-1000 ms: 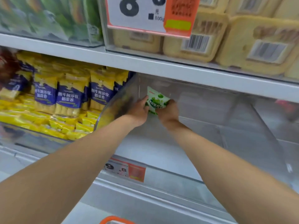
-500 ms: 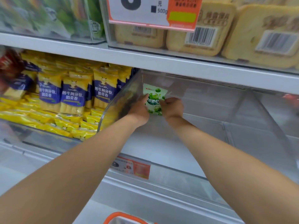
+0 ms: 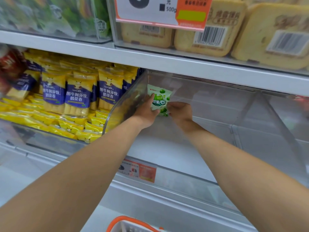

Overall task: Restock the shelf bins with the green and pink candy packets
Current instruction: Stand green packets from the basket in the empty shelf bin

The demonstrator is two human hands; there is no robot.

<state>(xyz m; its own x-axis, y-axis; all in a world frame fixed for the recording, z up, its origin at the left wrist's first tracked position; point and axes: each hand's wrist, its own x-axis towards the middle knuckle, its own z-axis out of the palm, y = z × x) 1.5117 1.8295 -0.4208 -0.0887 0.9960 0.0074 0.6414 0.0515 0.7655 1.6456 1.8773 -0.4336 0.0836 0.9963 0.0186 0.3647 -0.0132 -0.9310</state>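
Observation:
A green and white candy packet [image 3: 159,97] stands upright at the back left of a clear plastic shelf bin [image 3: 184,156]. My left hand [image 3: 146,113] holds its left edge, thumb across the front. My right hand [image 3: 181,113] pinches its lower right corner. Both arms reach over the bin's front wall. No pink packet is in view.
Yellow and blue snack packets [image 3: 76,96] fill the bin to the left, behind a clear divider [image 3: 127,101]. Boxed biscuits [image 3: 275,36] sit on the shelf above, with a price sign [image 3: 160,12]. An orange-rimmed basket [image 3: 132,223] shows at the bottom edge.
The packet has been turned from tilted to upright and set further back against the bin's left corner. Both hands stayed on it. The view has shifted slightly downward.

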